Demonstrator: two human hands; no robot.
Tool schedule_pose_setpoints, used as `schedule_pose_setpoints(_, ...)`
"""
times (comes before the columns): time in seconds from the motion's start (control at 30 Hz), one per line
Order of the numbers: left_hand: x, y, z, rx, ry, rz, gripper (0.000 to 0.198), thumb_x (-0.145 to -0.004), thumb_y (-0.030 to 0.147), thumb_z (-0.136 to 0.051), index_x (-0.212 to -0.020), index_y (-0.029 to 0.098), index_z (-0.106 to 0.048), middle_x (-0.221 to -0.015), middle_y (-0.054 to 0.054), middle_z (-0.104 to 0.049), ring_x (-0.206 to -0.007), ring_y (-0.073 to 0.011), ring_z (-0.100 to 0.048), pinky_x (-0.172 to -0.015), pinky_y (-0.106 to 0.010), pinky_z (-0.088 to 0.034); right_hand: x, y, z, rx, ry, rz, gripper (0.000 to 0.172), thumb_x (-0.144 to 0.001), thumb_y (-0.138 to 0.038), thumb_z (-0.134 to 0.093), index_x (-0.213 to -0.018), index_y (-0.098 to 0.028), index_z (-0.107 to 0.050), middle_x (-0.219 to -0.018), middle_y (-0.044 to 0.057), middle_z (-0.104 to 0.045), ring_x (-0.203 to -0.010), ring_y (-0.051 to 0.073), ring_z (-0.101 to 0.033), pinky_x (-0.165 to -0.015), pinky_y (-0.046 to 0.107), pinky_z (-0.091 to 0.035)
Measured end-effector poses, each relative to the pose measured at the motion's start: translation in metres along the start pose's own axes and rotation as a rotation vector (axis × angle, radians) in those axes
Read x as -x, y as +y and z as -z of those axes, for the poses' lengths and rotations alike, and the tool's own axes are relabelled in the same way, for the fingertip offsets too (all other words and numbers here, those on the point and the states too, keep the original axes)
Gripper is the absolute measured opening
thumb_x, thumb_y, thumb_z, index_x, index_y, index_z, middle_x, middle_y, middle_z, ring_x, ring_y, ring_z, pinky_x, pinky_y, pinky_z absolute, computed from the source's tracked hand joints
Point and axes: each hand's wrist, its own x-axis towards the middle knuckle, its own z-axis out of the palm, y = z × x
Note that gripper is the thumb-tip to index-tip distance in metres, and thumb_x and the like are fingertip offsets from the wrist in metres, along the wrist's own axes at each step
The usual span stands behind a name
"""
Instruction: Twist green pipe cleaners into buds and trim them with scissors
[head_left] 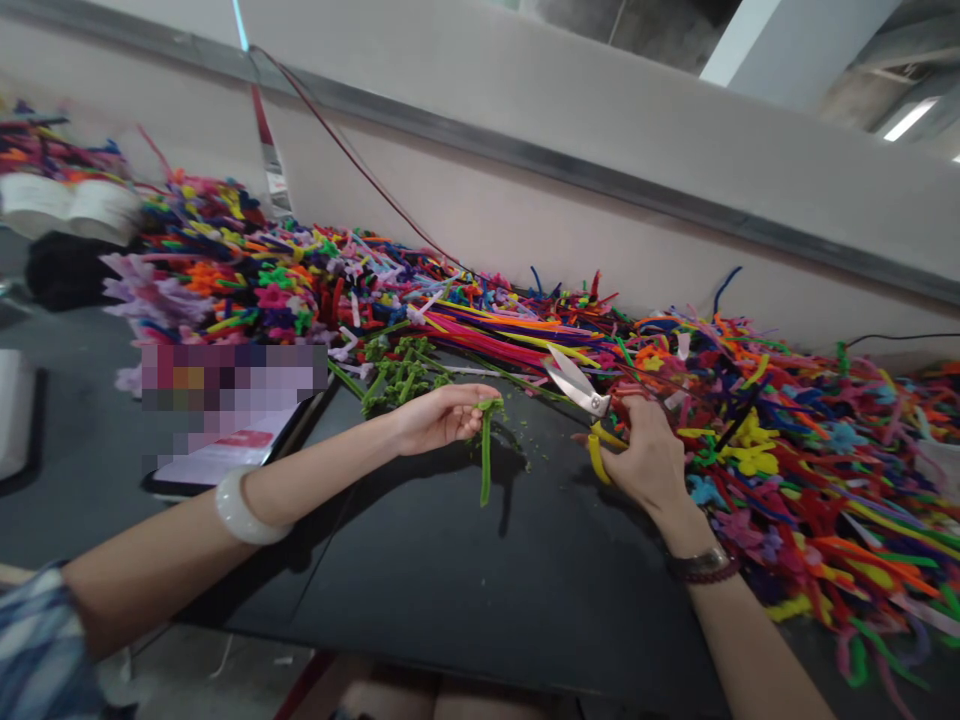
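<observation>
**Work surface and surroundings.** One black worktable (480, 600) runs across the view, with a pale wall (600, 240) behind it at 12 o'clock, edged by a metal rail (525, 155). A red cable (352, 150) droops down the wall at 11 o'clock.

**Main lot.** A large heap of multicoloured pipe cleaners (315, 280) spreads along the back of the table, from 10 o'clock round to 4 o'clock, many twisted into flower shapes. Straight pink, orange and yellow lengths (495, 330) lie at its centre. Two white rolls (71, 205) sit at 10 o'clock. At 8 o'clock, a dark tablet (161, 487) with a pale sheet (225, 458) on it is partly hidden by a blurred patch.

**Items in hand.** The right hand (645, 460), at 3 o'clock from the left, is closed around the yellow handles of a pair of scissors (574, 382), their steel blades parted and pointing to 10 o'clock. The left hand (442, 420) is narrowly pinched on the top of a green chenille stem (486, 450), which hangs down between the hands, clear of the scissors.

**Small items.** A bundle of green twisted stems (401, 372) lies at 11 o'clock from the left hand. Green crumbs (525, 465) dot the table just beside the hanging stem. A white bangle (247, 505) circles the left wrist, a dark band (703, 565) the right, and a blue checked sleeve (37, 640) shows at 7 o'clock.
</observation>
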Motion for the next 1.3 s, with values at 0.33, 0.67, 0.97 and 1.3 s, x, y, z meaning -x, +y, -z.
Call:
schedule_pose_setpoints(0.33, -0.001, 0.001, 0.001, 0.072, 0.033, -0.095, 0.018, -0.075, 0.003, -0.044, -0.083, 0.011, -0.059, -0.049, 0.000, -0.054, -0.042, -0.0043, -0.052, -0.043, -0.011, -0.043, 0.004, 0.014, -0.011, 0.201, 0.033, 0.083, 0.029, -0.067, -0.032, -0.055, -0.089, -0.014, -0.051, -0.079, 0.009, -0.059, -0.074, 0.022, -0.053, -0.065, 0.031, -0.042)
schedule_pose_setpoints(0.67, -0.002, -0.001, 0.001, -0.003, 0.060, -0.162, 0.018, -0.074, 0.004, -0.049, -0.087, 0.012, -0.060, -0.055, 0.001, -0.058, -0.047, -0.0043, -0.055, -0.048, -0.011, -0.046, 0.003, 0.011, -0.011, 0.076, 0.143, 0.049, 0.037, -0.065, -0.037, -0.056, -0.093, -0.013, -0.055, -0.085, 0.010, -0.062, -0.081, 0.023, -0.057, -0.069, 0.033, -0.045)
schedule_pose_setpoints(0.97, -0.005, -0.003, -0.001, 0.024, 0.158, -0.224, 0.015, -0.068, 0.000, -0.055, -0.074, 0.013, -0.059, -0.063, -0.001, -0.064, -0.061, -0.0095, -0.062, -0.061, -0.018, -0.050, 0.004, 0.003, -0.002, -0.122, 0.102, 0.166, 0.035, -0.065, -0.040, -0.057, -0.088, -0.013, -0.057, -0.078, 0.010, -0.064, -0.071, 0.021, -0.060, -0.064, 0.030, -0.048)
schedule_pose_setpoints(1.3, -0.006, -0.004, -0.001, -0.004, 0.164, -0.305, 0.016, -0.064, -0.002, -0.058, -0.071, 0.012, -0.060, -0.066, -0.002, -0.065, -0.064, -0.0095, -0.062, -0.069, -0.021, -0.049, 0.005, 0.001, -0.004, -0.197, -0.078, 0.319, 0.033, -0.065, -0.041, -0.059, -0.083, -0.013, -0.058, -0.079, 0.010, -0.064, -0.073, 0.020, -0.060, -0.064, 0.030, -0.049)
